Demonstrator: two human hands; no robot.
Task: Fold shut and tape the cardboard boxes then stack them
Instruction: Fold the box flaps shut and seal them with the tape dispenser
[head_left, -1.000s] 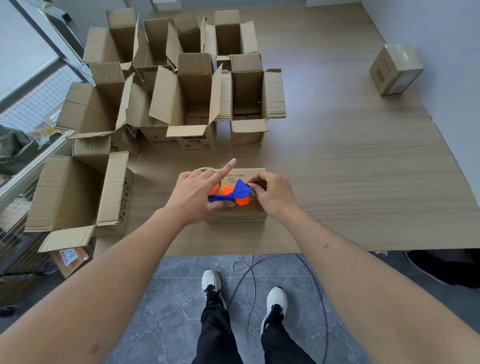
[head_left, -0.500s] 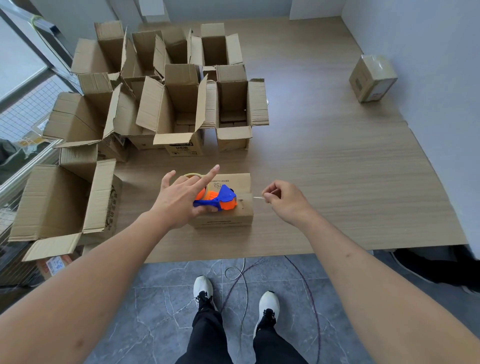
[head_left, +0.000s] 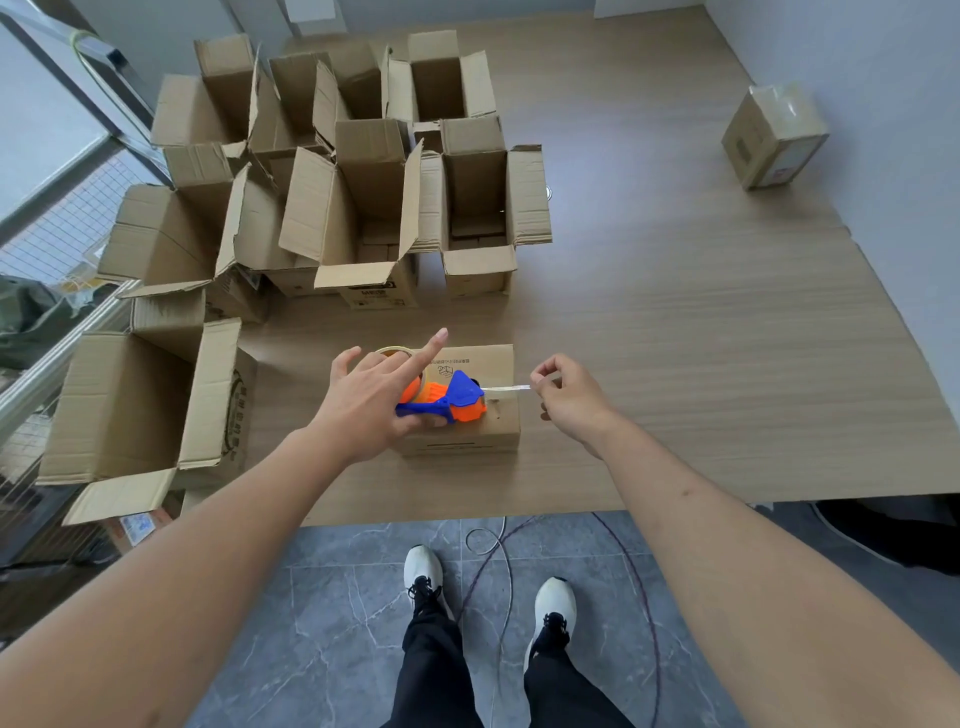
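A small closed cardboard box (head_left: 493, 426) stands near the table's front edge. On its top sits a blue and orange tape dispenser (head_left: 447, 402). My left hand (head_left: 371, 397) grips the dispenser, index finger stretched out straight. My right hand (head_left: 569, 397) is just right of the box and pinches the end of a clear tape strip (head_left: 506, 388) drawn out of the dispenser. Several open boxes (head_left: 374, 208) with raised flaps crowd the table's back left.
A taped box (head_left: 774, 135) lies at the far right by the wall. A large open box (head_left: 145, 410) sits at the table's left edge. The wooden table (head_left: 701, 338) spreads to the right. Cables (head_left: 498, 551) lie on the floor by my feet.
My right hand has moved right, away from the dispenser, pulling out a strip of tape. My left hand has stayed on the dispenser.
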